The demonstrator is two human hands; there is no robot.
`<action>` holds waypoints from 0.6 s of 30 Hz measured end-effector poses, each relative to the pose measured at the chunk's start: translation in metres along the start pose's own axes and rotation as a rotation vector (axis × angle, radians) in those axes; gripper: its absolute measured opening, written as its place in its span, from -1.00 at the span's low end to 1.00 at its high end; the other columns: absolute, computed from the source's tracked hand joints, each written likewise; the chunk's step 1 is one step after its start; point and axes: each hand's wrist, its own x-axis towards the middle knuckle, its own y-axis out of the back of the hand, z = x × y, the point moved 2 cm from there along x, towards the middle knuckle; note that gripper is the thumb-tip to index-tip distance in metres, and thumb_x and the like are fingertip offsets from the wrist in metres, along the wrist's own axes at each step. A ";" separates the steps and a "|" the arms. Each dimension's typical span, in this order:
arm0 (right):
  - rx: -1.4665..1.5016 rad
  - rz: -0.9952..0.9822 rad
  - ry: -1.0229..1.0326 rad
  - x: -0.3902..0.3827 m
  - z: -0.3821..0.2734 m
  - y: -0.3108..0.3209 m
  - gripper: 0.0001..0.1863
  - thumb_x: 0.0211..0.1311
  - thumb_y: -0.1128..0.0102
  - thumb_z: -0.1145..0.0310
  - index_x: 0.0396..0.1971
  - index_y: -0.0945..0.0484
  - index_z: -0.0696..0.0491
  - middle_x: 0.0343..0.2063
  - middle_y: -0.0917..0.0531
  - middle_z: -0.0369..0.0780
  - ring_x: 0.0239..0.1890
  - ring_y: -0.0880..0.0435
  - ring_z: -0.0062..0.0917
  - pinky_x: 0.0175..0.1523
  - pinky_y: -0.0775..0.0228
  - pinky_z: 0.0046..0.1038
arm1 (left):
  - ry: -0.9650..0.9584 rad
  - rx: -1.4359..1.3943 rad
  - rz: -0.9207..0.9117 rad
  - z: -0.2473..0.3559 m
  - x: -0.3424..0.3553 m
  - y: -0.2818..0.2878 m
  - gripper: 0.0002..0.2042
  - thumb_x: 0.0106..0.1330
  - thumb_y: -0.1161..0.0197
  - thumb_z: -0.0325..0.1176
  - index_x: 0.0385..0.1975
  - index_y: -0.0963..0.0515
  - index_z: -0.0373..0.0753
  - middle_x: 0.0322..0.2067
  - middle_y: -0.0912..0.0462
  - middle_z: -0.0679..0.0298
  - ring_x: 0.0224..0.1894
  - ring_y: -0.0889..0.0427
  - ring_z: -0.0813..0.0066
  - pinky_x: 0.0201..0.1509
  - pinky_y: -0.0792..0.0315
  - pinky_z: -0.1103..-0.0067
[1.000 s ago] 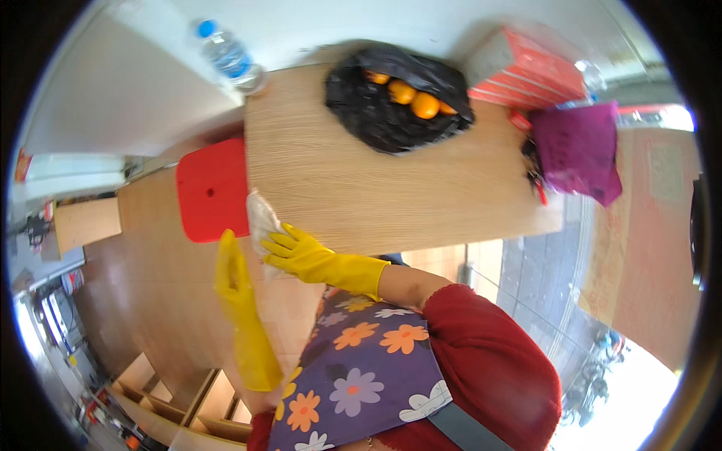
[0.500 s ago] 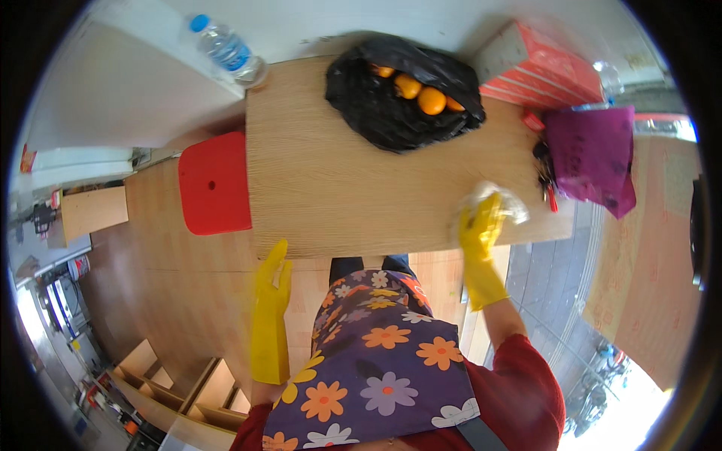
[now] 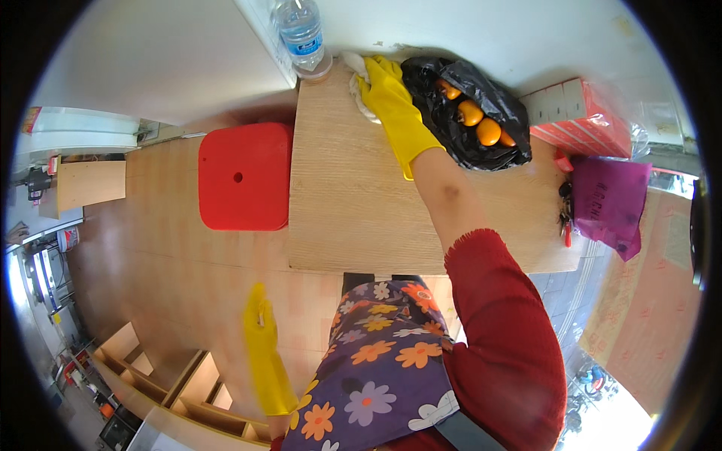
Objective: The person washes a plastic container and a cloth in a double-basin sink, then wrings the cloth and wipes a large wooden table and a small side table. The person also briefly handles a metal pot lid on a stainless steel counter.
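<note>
My right hand (image 3: 385,84), in a yellow rubber glove, reaches across the wooden table (image 3: 361,203) to its far left part. It presses on a whitish cloth (image 3: 355,62), whose edge sticks out left of the fingers; the rest lies hidden under the glove. Just right of that hand is a black plastic bag (image 3: 444,124), its mouth open on several orange fruits (image 3: 488,132). A clear water bottle (image 3: 301,34) with a blue label stands left of the cloth. My left hand (image 3: 262,338), also gloved in yellow, hangs below the table's near left corner, fingers stretched out and holding nothing.
A red stool (image 3: 244,177) stands against the table's left side. On the right are a red and white box (image 3: 579,124), a purple bag (image 3: 609,199) and keys (image 3: 564,218). Wooden shelving (image 3: 180,391) stands at lower left.
My right hand has carried the cloth from the table's near right to its far left, beside the black bag. My left hand has dropped slightly lower. The view has shifted.
</note>
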 end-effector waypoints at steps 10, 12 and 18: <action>0.220 -0.255 0.548 -0.220 -0.165 0.060 -0.54 0.36 -0.16 0.19 0.20 -0.50 0.04 0.21 -0.56 -0.08 0.28 -0.52 -0.19 0.42 -0.30 -0.15 | -0.023 -0.178 -0.219 0.070 0.057 -0.041 -0.62 0.53 -0.15 -0.45 0.28 -0.47 -0.43 0.25 -0.57 0.05 0.31 -0.53 0.28 0.39 -0.37 0.47; 0.257 -0.236 0.531 -0.257 -0.130 0.092 -0.54 0.29 -0.18 0.22 0.17 -0.54 0.01 0.20 -0.58 -0.12 0.28 -0.54 -0.20 0.37 -0.34 -0.12 | -0.118 -0.144 -0.286 0.093 0.081 -0.047 -0.62 0.53 -0.15 -0.45 0.28 -0.47 -0.44 0.26 -0.57 0.06 0.31 -0.52 0.29 0.40 -0.37 0.47; -0.050 -0.088 -0.013 -0.266 0.130 0.254 -0.54 0.12 -0.28 0.29 0.08 -0.61 -0.02 0.16 -0.62 -0.15 0.26 -0.54 -0.18 0.28 -0.38 -0.05 | -0.230 0.030 -0.289 0.128 0.082 -0.078 -0.64 0.54 -0.12 -0.44 0.25 -0.47 -0.48 0.26 -0.56 0.01 0.32 -0.51 0.26 0.41 -0.34 0.45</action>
